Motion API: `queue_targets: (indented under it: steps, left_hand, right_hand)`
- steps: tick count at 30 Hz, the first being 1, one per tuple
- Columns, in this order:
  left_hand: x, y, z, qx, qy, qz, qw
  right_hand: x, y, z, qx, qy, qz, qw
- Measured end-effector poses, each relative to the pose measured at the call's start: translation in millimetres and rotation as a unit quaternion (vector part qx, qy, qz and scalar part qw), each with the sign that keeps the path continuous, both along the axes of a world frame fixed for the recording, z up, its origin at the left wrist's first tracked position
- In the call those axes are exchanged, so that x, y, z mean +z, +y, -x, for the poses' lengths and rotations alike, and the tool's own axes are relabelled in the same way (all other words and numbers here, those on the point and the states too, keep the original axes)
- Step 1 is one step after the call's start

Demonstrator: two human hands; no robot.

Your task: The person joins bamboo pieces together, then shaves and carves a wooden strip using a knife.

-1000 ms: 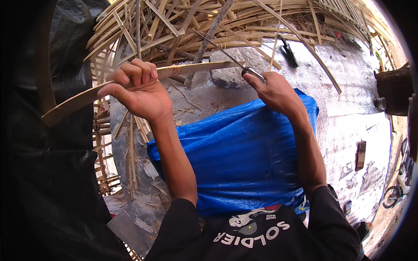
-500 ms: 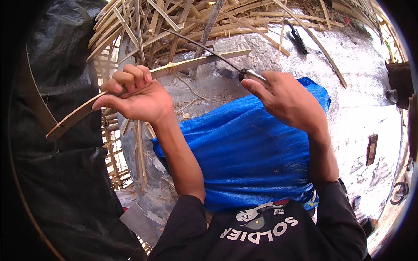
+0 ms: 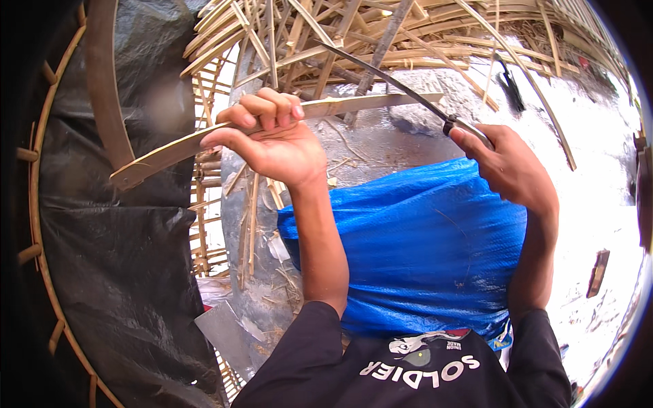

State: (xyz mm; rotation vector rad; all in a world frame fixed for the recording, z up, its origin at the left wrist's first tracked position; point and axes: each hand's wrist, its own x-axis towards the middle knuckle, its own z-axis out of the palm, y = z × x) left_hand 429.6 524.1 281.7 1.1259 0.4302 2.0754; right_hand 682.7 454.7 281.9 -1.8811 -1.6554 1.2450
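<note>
The left hand (image 3: 275, 139) has its fingers (image 3: 272, 109) curled tight over a flat bamboo strip (image 3: 224, 132), which runs out past them on both sides. The right hand (image 3: 507, 166) has its fingers wrapped around the handle of a long knife (image 3: 388, 78), whose blade crosses the strip just beyond the left fingers. A blue tarp (image 3: 422, 251) lies below both hands, with a pile of split bamboo (image 3: 381, 34) beyond them.

My head camera looks steeply down, close over my left hand (image 3: 275, 139), right hand (image 3: 507, 170) and lap; edges bend.
</note>
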Motion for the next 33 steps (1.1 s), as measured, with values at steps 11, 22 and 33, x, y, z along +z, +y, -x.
queue_targets:
  steps: [11, 22, 33]
  left_hand:
    - [-9.4, 5.6, 11.1, 0.008, 0.008, -0.029, 1.0]
    - [-16.8, 13.4, -4.7, 0.056, 0.014, -0.017, 0.998]
    - [-34.1, 26.9, 4.1, 0.049, 0.0, 0.001, 0.999]
  right_hand:
    - [7.1, -32.3, 60.8, 0.036, 0.072, -0.168, 0.982]
    - [-11.3, -13.3, 32.2, 0.04, 0.077, -0.14, 0.986]
    - [-76.0, 34.4, -27.3, -0.025, -0.086, -0.143, 0.986]
